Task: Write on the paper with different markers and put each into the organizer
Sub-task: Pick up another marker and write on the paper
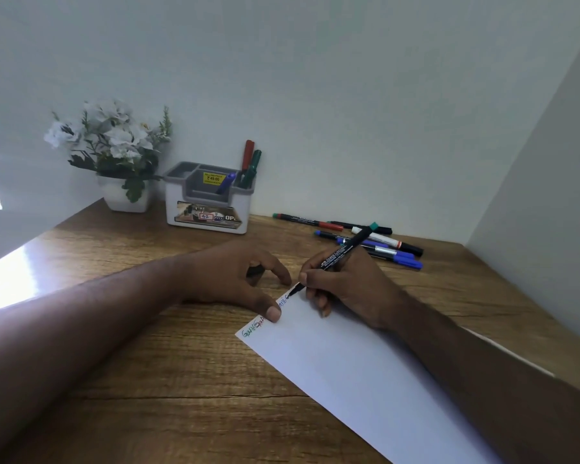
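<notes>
Nearest you, the white paper (365, 373) lies at a slant on the wooden counter (181, 380), with your right forearm lying across it. Your right hand (342, 289) has its grip closed around a black marker (342, 254) with a green end cap, fingers pinching the barrel low down; its tip touches the paper at the far edge, right beside a row of small handwriting in green, red and blue. Your left hand (241, 279) rests on the counter just left of the sheet, thumb tip pressing the paper's edge over that writing, the other fingers curled (something dark sits between them, too hidden to tell what, so I cannot tell whether that grip holds anything).

Beyond your right hand, a loose cluster of markers (365, 242) lies on the counter, blue, red, black and one white-bodied, some touching or overlapping.

Farther back against the wall stands the white and grey organizer (208, 202), with a red marker (247, 155) and a green marker (253, 167) upright in its right compartment and a blue marker (225, 183) leaning in the middle one. To its left sits a white pot of white flowers (114, 145).
</notes>
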`<state>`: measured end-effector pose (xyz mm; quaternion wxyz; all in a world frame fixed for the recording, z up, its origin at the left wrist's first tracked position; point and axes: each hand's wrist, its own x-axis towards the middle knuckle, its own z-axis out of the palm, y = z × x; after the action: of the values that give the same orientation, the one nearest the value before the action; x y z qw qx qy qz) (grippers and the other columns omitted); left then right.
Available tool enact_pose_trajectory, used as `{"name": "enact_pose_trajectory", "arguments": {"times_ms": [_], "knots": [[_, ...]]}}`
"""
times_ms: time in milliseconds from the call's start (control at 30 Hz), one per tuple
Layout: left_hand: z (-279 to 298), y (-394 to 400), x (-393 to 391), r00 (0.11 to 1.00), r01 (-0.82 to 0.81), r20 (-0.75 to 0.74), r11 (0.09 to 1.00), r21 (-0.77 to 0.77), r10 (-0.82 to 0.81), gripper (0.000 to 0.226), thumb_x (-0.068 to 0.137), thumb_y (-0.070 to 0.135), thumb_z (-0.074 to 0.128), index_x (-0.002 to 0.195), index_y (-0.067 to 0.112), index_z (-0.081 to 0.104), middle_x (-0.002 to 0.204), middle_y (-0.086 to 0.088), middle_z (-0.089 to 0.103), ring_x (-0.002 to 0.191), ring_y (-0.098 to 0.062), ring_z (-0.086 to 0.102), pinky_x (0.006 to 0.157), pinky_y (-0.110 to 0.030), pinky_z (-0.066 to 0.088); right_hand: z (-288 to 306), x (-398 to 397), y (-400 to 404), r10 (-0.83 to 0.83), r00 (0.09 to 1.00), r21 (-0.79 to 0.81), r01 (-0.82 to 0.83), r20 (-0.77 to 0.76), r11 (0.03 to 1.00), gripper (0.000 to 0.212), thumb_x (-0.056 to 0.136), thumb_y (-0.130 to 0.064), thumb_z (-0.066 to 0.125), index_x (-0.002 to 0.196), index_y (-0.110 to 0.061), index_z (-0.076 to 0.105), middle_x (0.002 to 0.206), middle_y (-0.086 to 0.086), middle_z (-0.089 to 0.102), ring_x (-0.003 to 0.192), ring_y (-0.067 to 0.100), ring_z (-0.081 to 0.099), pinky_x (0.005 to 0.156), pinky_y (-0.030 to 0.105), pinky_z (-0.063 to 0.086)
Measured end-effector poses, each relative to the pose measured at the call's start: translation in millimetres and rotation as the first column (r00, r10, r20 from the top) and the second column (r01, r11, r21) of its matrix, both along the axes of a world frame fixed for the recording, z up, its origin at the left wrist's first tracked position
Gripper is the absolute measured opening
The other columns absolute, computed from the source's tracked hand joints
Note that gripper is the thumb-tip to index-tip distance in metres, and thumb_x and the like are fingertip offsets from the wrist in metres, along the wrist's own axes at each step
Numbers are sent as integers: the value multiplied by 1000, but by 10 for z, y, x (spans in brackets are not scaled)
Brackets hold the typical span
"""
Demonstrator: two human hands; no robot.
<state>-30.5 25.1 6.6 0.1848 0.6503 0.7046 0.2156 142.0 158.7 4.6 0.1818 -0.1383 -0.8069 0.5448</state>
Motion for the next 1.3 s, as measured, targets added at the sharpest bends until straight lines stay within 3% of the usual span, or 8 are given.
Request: {"name": "enact_pose_trajectory", "arguments": {"times_ms": [267,400,567,700,833,1000,1167,1300], "knots": [[-13,11,-17,1000,4,2,1000,-16,-4,68,57,71,73,119,47,59,94,6,64,77,-8,54,70,-28,45,1,4,-2,-5,1000,-14,5,-13,1000,18,84,2,65,69,-6,69,59,15,63,41,19,54,44,27,49],[2,11,1,1000,-7,7,1000,-28,7,62,61,64,73,118,46,59,94,6,62,79,-9,54,70,-27,46,8,9,-2,-8,1000,-8,8,-4,1000,16,84,2,65,69,-5,68,56,12,63,41,18,54,43,26,48],[-3,11,5,1000,-6,16,999,-48,7,56,50,77,66,101,55,59,113,11,62,99,-12,57,92,-44,50,-1,-6,1,-30,1000,-10,30,-1,999,15,84,1,65,71,-5,68,56,12,63,41,18,54,43,26,49],[3,7,17,1000,-8,10,999,-40,8,59,49,77,68,103,52,61,112,7,63,99,-14,57,91,-47,50,-6,-6,2,-42,999,-13,42,-1,999,16,85,0,65,70,-6,68,55,10,63,41,18,55,44,27,49],[13,-2,31,1000,-25,-1,999,-30,25,59,58,65,75,112,44,63,94,10,61,83,-9,56,90,-44,51,1,-1,2,-45,999,-20,45,2,999,14,84,1,65,71,-4,67,54,10,62,41,18,55,44,27,50],[-2,-1,12,1000,-17,0,1000,-18,17,54,61,62,77,111,45,64,98,4,64,83,-9,57,89,-45,51,2,3,-13,-56,998,-35,56,1,998,13,85,1,65,72,-2,67,55,10,62,41,17,56,44,27,51],[35,-13,58,1000,-22,9,1000,-10,22,55,63,53,77,114,37,65,84,12,59,71,-5,51,70,-28,46,7,12,-14,-84,996,-57,83,-20,995,13,84,3,65,71,-1,66,54,12,62,40,17,56,42,27,51],[39,-12,56,1000,-26,-2,999,-28,26,54,64,54,77,114,39,64,93,14,61,76,-5,53,73,-26,47,7,-4,-12,-97,995,-51,96,-4,994,15,84,2,65,70,-3,66,54,11,62,40,17,56,42,26,51]]}}
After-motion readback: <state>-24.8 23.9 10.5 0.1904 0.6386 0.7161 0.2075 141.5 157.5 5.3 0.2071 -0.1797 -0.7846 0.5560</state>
